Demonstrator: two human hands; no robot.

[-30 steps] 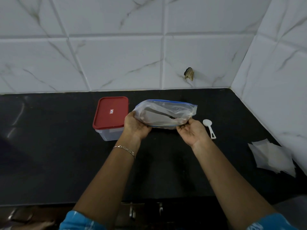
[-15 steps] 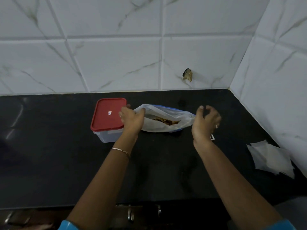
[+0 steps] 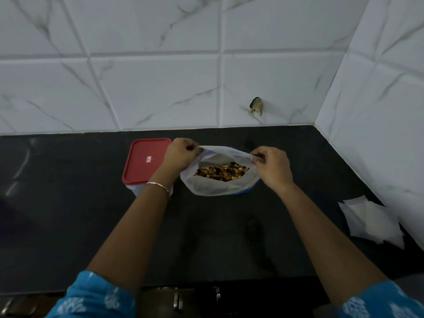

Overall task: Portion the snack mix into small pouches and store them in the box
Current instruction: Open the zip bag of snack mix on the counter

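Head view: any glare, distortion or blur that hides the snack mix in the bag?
Head view: dim, even light; tile seams bend from the wide lens; faint glare streaks on the black counter at left; snack mix sharp inside the open bag.

Box (image 3: 143,164) partly behind left hand (image 3: 181,154), lid label (image 3: 149,159) unreadable, sleeves (image 3: 96,297) cropped below

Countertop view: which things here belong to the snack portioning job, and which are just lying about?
Job: bag, pinched open at its rim by left hand and right hand; snack mix inside; red-lidded box; flat white pouches.
Not part of it: chipped wall tile; cabinet handles below.
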